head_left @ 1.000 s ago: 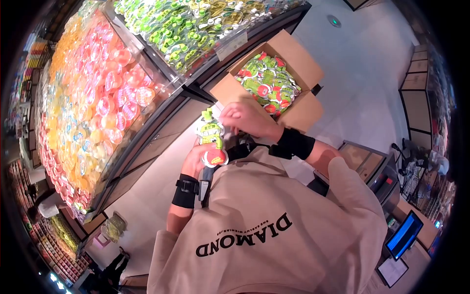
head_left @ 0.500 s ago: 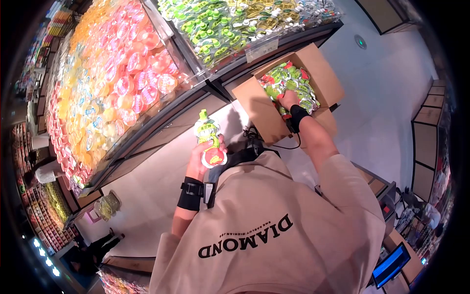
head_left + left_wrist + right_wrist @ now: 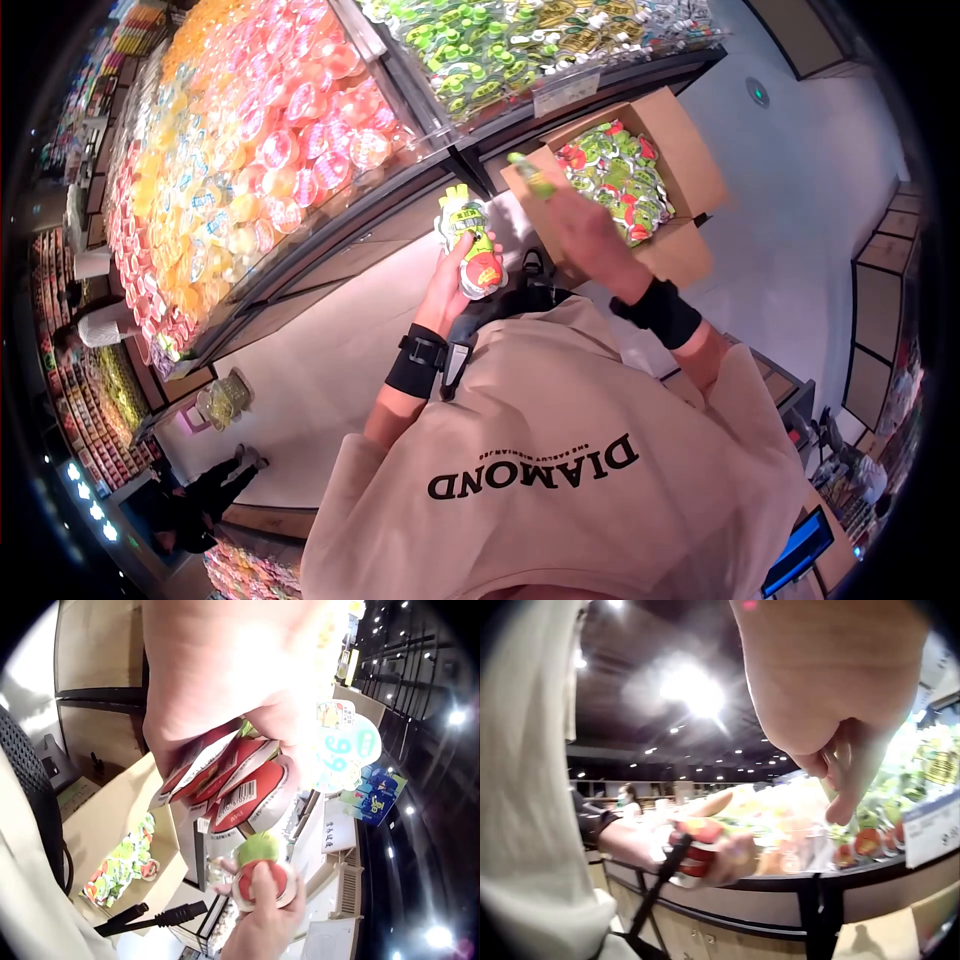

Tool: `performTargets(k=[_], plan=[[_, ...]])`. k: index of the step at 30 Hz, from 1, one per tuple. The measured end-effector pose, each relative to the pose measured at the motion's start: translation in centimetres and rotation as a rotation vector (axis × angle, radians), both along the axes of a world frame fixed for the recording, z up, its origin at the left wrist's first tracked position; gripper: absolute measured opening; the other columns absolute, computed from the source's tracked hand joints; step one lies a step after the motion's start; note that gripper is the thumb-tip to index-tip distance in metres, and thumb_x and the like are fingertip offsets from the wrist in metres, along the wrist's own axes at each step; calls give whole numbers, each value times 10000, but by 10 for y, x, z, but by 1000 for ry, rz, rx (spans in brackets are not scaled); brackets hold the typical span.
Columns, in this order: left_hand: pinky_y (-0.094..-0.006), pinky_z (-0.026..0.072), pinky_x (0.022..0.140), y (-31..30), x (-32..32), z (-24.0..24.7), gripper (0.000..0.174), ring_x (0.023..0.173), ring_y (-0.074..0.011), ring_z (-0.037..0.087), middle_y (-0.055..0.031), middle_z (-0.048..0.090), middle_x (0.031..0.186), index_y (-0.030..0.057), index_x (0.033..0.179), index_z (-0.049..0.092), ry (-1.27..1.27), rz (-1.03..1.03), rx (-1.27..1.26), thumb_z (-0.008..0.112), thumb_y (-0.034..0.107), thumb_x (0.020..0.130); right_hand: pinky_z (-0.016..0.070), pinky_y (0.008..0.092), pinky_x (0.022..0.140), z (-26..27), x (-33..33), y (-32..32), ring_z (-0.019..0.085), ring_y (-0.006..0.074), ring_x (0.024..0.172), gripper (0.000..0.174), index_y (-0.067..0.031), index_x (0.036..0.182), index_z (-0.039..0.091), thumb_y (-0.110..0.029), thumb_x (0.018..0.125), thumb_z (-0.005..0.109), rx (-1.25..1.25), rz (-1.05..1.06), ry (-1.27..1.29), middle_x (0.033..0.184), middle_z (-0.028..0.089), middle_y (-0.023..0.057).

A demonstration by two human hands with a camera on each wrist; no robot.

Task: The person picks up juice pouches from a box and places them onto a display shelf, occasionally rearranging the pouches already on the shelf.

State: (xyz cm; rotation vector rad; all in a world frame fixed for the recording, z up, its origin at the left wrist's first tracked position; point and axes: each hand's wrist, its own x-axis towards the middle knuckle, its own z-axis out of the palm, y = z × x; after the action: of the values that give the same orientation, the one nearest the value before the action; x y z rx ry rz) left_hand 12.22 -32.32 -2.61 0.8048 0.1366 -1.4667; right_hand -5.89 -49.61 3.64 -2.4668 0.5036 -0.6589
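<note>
In the head view, my left hand (image 3: 442, 288) grips a stack of spout pouches (image 3: 484, 268), green above and red below, caps pointing away from me. Their layered lower ends (image 3: 251, 796) fan out beneath the palm in the left wrist view, with a barcode on one. My right hand (image 3: 597, 238), slightly blurred, pinches a single green spout pouch (image 3: 532, 176) near the cardboard box's left flap. The left wrist view shows this pouch (image 3: 262, 853) with its red part under the thumb, just past the stack. Many similar pouches (image 3: 618, 185) fill the cardboard box (image 3: 690, 150).
A display bin with pink and orange jelly cups (image 3: 290, 130) stands ahead on the left. Green pouches (image 3: 480, 55) lie in the adjoining bin, behind a clear front edge with a price label (image 3: 566, 94). A person in dark clothes (image 3: 205, 505) is at the lower left.
My right hand went from beside the stack into the cardboard box, then came back out leftward with a pouch. My left hand keeps hold of the stack.
</note>
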Motion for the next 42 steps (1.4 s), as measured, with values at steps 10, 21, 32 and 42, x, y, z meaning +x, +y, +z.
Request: performTargets(k=[10, 21, 32, 42], plan=[[-398, 493, 1002, 0, -6, 0, 565, 1196, -268, 575, -168, 544, 1351, 4, 1404, 399, 19, -143, -98, 514, 384, 1002, 447, 410, 900, 1, 22, 61, 559, 305, 981, 301, -5, 1079, 593, -152, 817, 621, -36, 413, 66, 1302, 558, 185], [-382, 542, 758, 25, 10, -19, 701, 896, -274, 594, -165, 611, 992, -4, 1278, 474, 104, -164, -205, 750, 314, 718, 499, 269, 600, -49, -33, -21, 620, 121, 687, 226, -18, 799, 665, -225, 888, 641, 1099, -283, -136, 720, 655, 51], [-396, 508, 851, 42, 24, -5, 709, 953, -267, 599, -154, 611, 1094, -23, 1276, 475, 28, -114, -171, 758, 197, 665, 487, 378, 996, -253, -126, -123, 561, 355, 1202, 869, 112, 1299, 342, -177, 621, 803, 728, -1141, 712, 1284, 532, 277], [-407, 542, 835, 51, 44, -3, 709, 1012, -316, 583, -199, 633, 1007, -33, 1294, 468, -21, -150, -172, 722, 209, 678, 529, 425, 867, -287, -126, -122, 655, 393, 1040, 350, 56, 974, 670, -169, 710, 711, 798, -1166, 542, 1062, 669, 282]])
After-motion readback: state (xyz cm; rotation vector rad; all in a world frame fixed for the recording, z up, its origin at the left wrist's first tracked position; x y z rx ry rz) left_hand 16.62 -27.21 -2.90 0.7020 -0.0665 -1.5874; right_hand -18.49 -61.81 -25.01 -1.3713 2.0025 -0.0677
